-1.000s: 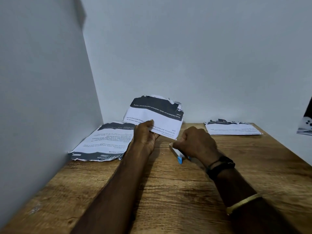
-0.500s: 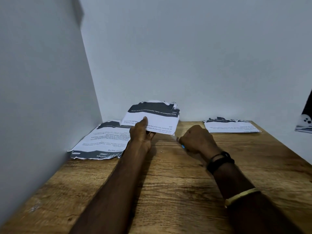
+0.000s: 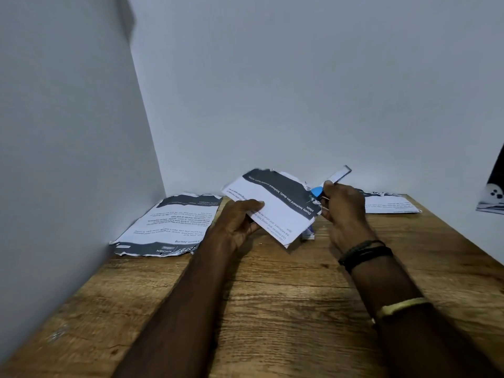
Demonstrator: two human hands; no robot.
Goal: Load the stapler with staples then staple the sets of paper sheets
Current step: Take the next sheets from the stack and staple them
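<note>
My left hand [image 3: 240, 222] holds a small set of torn printed sheets [image 3: 275, 205] with a dark band, lifted above the wooden table and tilted. My right hand [image 3: 345, 205] grips a small stapler [image 3: 331, 181] with a blue part and a long metal arm pointing up and right. The stapler's blue end sits at the right corner of the held sheets. A small box-like item [image 3: 309, 233] lies on the table under the sheets, mostly hidden.
A larger set of printed sheets [image 3: 174, 225] lies flat at the back left by the side wall. Another set [image 3: 390, 204] lies at the back right. White walls close the table's [image 3: 272, 309] left and back. A dark printed object [image 3: 493, 192] shows at the right edge.
My right hand lifted the stapler off the table and brought it up to the right corner of the sheets. My left hand turned and raised the sheets toward it.
</note>
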